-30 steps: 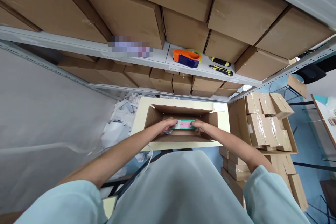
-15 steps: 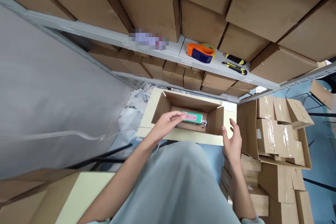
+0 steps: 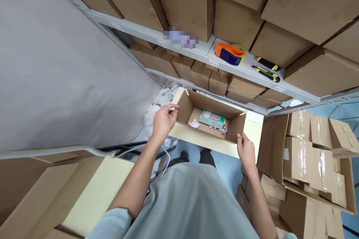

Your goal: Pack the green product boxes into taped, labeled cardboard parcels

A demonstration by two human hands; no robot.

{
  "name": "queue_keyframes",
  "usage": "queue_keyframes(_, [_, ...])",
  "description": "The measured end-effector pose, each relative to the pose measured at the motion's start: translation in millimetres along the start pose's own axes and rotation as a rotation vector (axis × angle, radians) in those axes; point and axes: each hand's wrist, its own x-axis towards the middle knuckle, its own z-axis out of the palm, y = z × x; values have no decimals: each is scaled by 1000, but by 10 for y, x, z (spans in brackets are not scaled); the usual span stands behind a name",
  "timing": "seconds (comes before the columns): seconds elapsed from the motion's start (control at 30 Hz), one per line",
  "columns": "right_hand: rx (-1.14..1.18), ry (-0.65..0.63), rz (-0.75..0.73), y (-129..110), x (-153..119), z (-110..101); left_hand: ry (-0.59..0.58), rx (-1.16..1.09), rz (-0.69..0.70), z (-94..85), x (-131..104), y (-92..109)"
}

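Note:
An open cardboard box [image 3: 215, 103] stands on a pale yellow board. Inside it lies a green and white packet [image 3: 212, 119] with a pink panel, and crumpled paper [image 3: 194, 123] beside it. My left hand [image 3: 165, 119] is at the box's left end, fingers curled with a gap to the thumb and nothing visible between them. At the right end my right hand [image 3: 246, 151] has thumb and fingers closed on the edge of the box wall.
Above, a shelf [image 3: 204, 47] holds cartons, an orange and blue tape dispenser [image 3: 230, 53] and two cutters [image 3: 266, 73]. To the right, a large carton [image 3: 270, 149] is filled with taped boxes. Crumpled white paper [image 3: 153, 114] lies by the wall on the left.
My left hand has left the packet and moved to the box's left end. My right hand has come onto the right wall. The view has shifted, and the packet now lies uncovered.

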Motion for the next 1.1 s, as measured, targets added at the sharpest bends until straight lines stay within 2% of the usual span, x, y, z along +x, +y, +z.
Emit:
queue_keyframes(0.07, [3, 33, -7, -25, -50, 18, -54, -4, -11, -26, -19, -33])
queue_keyframes(0.13, [8, 71, -23, -80, -133, 36, -47, -14, 34, -100, -93, -96])
queue_keyframes(0.23, [5, 122, -73, -228, -293, 48, 9, -77, 79, -314, -318, -350])
queue_keyframes(0.33, [-3, 109, -163, -498, -482, 90, 82, -137, 8, -641, -699, -840])
queue_keyframes(0.47, [-22, 17, -339, -1060, -829, 359, 211, -199, -159, -1185, -1491, -1711])
queue_keyframes(0.63, [-50, -181, -544, -1873, -1419, 1075, 435, -269, -361, -1796, -2699, -2738])
queue_keyframes(0.8, [-105, -408, -753, -2609, -2000, 1911, 604, -283, -578, -2164, -3706, -3498])
queue_keyframes(0.97, [-177, -604, -920, -3158, -2477, 2631, 715, -272, -783, -2302, -4540, -3993])
queue_keyframes(1.1, [-225, -731, -1026, -3431, -2754, 3167, 835, -222, -875, -2226, -4954, -4202])
